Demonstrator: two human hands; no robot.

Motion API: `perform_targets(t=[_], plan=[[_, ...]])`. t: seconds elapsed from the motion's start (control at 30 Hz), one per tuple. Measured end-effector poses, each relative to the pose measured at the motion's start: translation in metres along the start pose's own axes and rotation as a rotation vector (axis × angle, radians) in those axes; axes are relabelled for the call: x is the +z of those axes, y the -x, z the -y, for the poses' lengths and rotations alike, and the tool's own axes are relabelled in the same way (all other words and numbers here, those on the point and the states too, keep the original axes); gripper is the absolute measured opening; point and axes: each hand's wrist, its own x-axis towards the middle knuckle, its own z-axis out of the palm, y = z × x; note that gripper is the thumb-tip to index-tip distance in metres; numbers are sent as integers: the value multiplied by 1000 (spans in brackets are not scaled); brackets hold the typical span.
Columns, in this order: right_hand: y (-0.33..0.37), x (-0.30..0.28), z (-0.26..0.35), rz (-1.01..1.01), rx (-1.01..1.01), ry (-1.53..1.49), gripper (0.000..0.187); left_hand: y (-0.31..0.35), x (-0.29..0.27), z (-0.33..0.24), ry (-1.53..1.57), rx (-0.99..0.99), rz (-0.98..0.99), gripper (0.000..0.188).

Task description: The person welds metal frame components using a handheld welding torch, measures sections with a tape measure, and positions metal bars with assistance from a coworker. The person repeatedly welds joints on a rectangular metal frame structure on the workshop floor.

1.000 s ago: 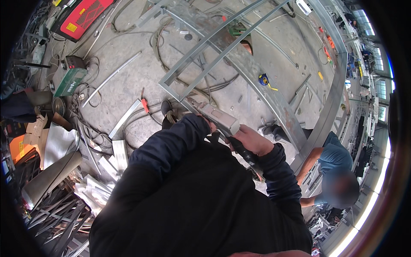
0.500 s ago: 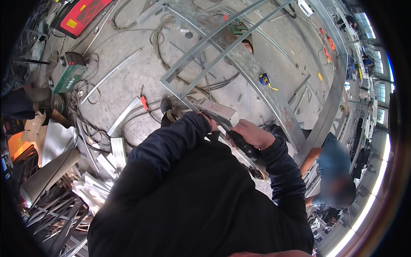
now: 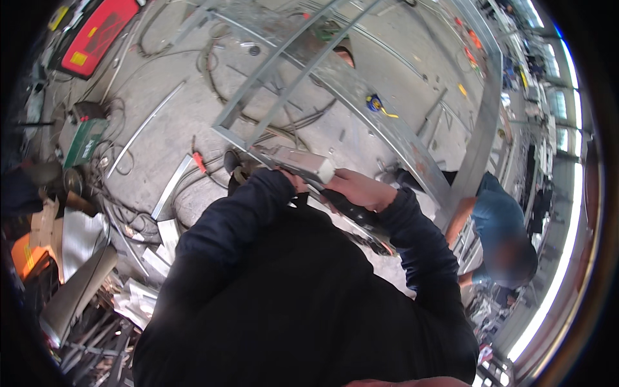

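Note:
In front of my chest is a tool with a long pale-grey boxy part [image 3: 296,160] and a black grip [image 3: 351,208]. My right hand [image 3: 362,189] is closed round the black grip, just behind the box's pale end. My left hand [image 3: 298,182] is largely hidden by its own sleeve; it looks closed, against the near side of the boxy part. The tool's far end reaches the near corner of a metal frame [image 3: 233,137] of square tubing. Where the two meet is too small to make out.
A workbench-like steel beam [image 3: 403,145] carries a blue tape measure [image 3: 374,103]. Cables [image 3: 213,71] and offcuts lie on the floor. A red machine [image 3: 100,39] and a green box [image 3: 84,143] stand left, scrap [image 3: 97,342] lower left. A person in blue [image 3: 496,213] bends close at right.
The whole scene has shifted left and slightly up in the picture. My hands and the tool keep their place at the frame's corner. The person at right remains bent over.

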Motion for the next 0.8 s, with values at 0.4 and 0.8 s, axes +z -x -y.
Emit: perform_targets(t=[0.4,0.8], plan=[[0,-2,3,15,-22,-9,41,3,-16,-5,10,22,25,28],[-9,-10,-7,61,-37,-2,45,-3,-17,-10,40,14,-11,28]])
